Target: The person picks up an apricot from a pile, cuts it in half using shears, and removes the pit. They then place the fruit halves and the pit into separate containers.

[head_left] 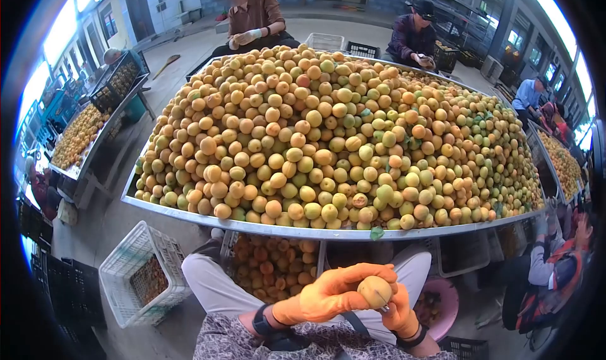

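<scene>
Orange-gloved, our left hand pinches a round yellow fruit, our right hand a small metal blade, before the grey metal tray's near edge; likely cutting, requiring steady rotation.

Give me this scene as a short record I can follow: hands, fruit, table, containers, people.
Left hand: orange-gloved, holding one yellowish fruit marked by a dark line
Right hand: orange-gloved, gripping a small metal piece against the fruit
Table: heaped with similar fruit
Containers: white crate on the floor at left; pink basin at right
People opposite: two people behind the heap
</scene>
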Tool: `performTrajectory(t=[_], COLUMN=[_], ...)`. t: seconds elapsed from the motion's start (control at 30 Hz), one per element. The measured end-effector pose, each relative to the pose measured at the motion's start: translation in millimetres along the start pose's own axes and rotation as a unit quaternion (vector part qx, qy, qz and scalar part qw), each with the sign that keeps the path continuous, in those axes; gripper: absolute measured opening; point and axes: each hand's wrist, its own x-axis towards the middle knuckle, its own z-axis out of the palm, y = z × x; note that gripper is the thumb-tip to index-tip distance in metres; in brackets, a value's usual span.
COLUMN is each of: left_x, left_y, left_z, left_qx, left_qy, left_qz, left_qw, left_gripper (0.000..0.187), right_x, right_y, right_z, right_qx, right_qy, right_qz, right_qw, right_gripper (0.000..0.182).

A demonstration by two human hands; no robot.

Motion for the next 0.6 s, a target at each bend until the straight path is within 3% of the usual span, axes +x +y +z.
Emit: performTrajectory(t=[0.1, 0.17, 0.23, 0.3, 0.37, 0.4, 0.43, 0.5, 0.53, 0.6], left_x=[3, 16, 17, 19, 25, 17, 12, 6, 5, 1], left_y=[19, 39, 50, 51, 49, 41, 27, 13, 8, 10], left_z=[-11, -24, -26, -26, -30, -17, -11, -3, 3, 6], left_qx=[0.124, 0.258, 0.48, 0.513, 0.353, 0.129, 0.005, -0.093, -0.126, -0.081], left_qy=[-0.045, -0.133, -0.159, -0.171, -0.179, -0.077, -0.037, -0.047, -0.045, -0.02], left_qz=[0.026, 0.074, 0.067, 0.043, -0.027, -0.113, -0.121, -0.118, -0.097, -0.089], left_qw=[0.991, 0.954, 0.86, 0.84, 0.918, 0.982, 0.992, 0.988, 0.986, 0.992], left_gripper=[0.062, 0.057, 0.054, 0.056, 0.062, 0.068, 0.072, 0.056, 0.054, 0.055], right_x=[3, 4, 3, -3, -8, -8, -8, -10, -3, -9], right_y=[-12, -21, -24, -17, -20, -21, -17, -9, -20, -9], right_z=[-13, -20, -19, -16, 1, 7, 10, 16, 25, 19], right_qx=[0.0, -0.027, -0.011, -0.03, 0.017, 0.064, 0.063, 0.044, 0.059, 0.069], right_qy=[-0.066, -0.112, -0.118, -0.113, -0.07, -0.028, -0.026, 0.017, 0.075, 0.035], right_qz=[0.038, 0.102, 0.133, 0.137, 0.138, 0.137, 0.134, 0.063, 0.073, 0.076], right_qw=[0.997, 0.988, 0.984, 0.984, 0.988, 0.988, 0.989, 0.997, 0.993, 0.994], right_gripper=[0.05, 0.053, 0.054, 0.054, 0.054, 0.054, 0.054, 0.057, 0.059, 0.06])
